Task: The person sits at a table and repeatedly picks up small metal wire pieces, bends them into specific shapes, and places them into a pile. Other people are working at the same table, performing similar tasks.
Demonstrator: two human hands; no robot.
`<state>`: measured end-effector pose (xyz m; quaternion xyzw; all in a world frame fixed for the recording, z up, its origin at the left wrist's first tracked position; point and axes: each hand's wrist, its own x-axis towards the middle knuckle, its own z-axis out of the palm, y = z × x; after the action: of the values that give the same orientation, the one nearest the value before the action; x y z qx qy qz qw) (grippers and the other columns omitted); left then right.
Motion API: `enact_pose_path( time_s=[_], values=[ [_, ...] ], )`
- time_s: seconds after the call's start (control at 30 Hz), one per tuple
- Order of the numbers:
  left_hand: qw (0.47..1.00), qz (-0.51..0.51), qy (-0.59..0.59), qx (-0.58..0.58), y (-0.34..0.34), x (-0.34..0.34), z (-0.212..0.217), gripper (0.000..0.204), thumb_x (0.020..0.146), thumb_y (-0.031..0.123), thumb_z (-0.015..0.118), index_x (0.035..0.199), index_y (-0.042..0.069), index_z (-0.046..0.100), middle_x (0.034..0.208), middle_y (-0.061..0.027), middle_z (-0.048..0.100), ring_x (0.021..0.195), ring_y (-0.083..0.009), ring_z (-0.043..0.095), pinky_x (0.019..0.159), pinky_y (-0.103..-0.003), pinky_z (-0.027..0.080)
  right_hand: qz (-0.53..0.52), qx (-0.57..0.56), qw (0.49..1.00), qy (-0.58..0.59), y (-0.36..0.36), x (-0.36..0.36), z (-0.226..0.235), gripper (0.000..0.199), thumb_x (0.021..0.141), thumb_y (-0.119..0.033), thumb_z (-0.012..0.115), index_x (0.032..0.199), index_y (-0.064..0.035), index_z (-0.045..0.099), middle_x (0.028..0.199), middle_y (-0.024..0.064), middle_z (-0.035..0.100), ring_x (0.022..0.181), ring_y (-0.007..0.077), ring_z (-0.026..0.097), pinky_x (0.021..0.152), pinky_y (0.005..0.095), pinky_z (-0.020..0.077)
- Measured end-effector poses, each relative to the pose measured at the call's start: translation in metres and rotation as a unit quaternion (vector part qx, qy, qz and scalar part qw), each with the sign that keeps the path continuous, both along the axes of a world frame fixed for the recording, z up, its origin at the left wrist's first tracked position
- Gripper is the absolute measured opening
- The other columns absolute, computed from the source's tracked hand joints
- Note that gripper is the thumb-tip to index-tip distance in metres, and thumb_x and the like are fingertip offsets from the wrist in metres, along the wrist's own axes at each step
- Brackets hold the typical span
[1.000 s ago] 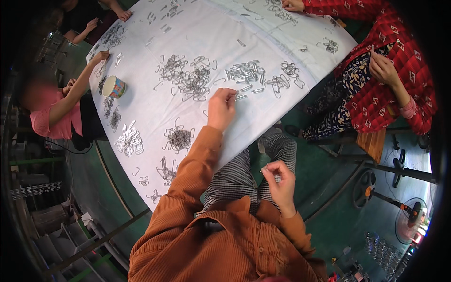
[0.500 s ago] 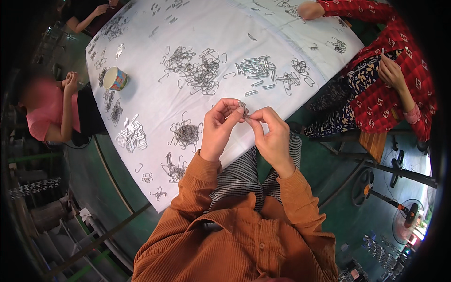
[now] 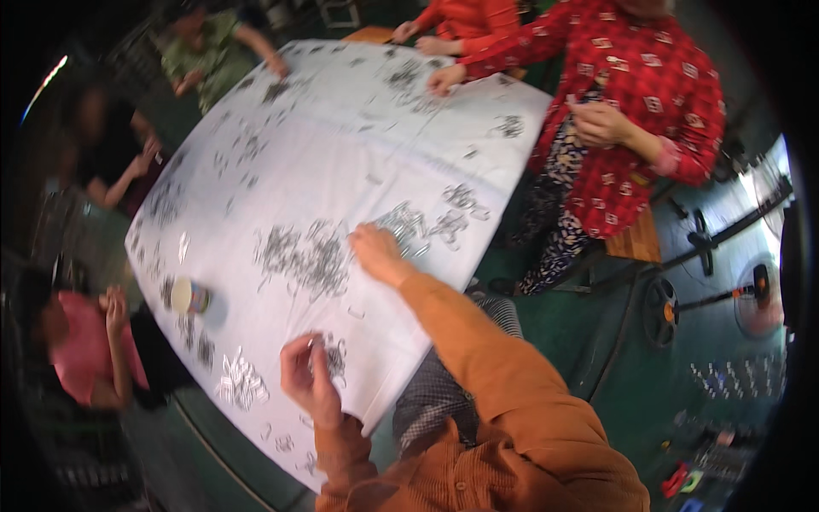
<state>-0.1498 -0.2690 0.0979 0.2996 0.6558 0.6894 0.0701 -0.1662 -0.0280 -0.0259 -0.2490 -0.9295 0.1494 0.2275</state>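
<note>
White-covered desk (image 3: 341, 145) fills upper left, near edge runs diagonally past both hands. L hand (image 3: 309, 381) by that edge, grip pinched on small metal clips (image 3: 334, 358). R hand (image 3: 378, 253) further in, fingers spread flat beside big clip pile (image 3: 307, 256). Bare cloth betw piles; small cup (image 3: 186, 296) to the left

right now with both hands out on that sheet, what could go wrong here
1. The left hand works at a small pile of metal pieces close to the near edge of the white sheet; pieces could be knocked off onto the floor.
2. The right hand reaches into the large central pile; the thin wire parts look tangled, so several may lift at once or prick fingers.
3. The small round container sits near the sheet's left edge and might be tipped.
</note>
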Motion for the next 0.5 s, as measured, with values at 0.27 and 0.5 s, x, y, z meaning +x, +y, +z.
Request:
enact_pose_path(
  time_s=[0.27, 0.5],
  values=[
    [0.997, -0.035, -0.064, 0.026, -0.010, 0.015, 0.006, 0.010, 0.092, -0.002, 0.057, 0.101, 0.000, 0.058, 0.100, -0.0079, 0.063, 0.089, -0.0122, 0.057, 0.077, -0.024, 0.046, 0.005, 0.144, 0.980, -0.138, -0.009, 0.018, 0.011, 0.017, 0.083, -0.007, 0.054, 0.095, -0.0042, 0.065, 0.097, 0.0106, 0.063, 0.099, 0.0230, 0.058, 0.080, 0.0351, 0.0466],
    [0.992, -0.089, -0.088, 0.017, 0.011, 0.037, 0.003, 0.012, 0.091, -0.001, 0.058, 0.102, 0.001, 0.057, 0.099, -0.0077, 0.063, 0.088, -0.0116, 0.058, 0.075, -0.024, 0.046, 0.026, -0.183, 0.977, 0.105, -0.040, 0.106, 0.051, 0.009, 0.085, 0.000, 0.053, 0.089, 0.0030, 0.060, 0.095, 0.0161, 0.063, 0.087, 0.0318, 0.064, 0.077, 0.0442, 0.0510]
  ],
)
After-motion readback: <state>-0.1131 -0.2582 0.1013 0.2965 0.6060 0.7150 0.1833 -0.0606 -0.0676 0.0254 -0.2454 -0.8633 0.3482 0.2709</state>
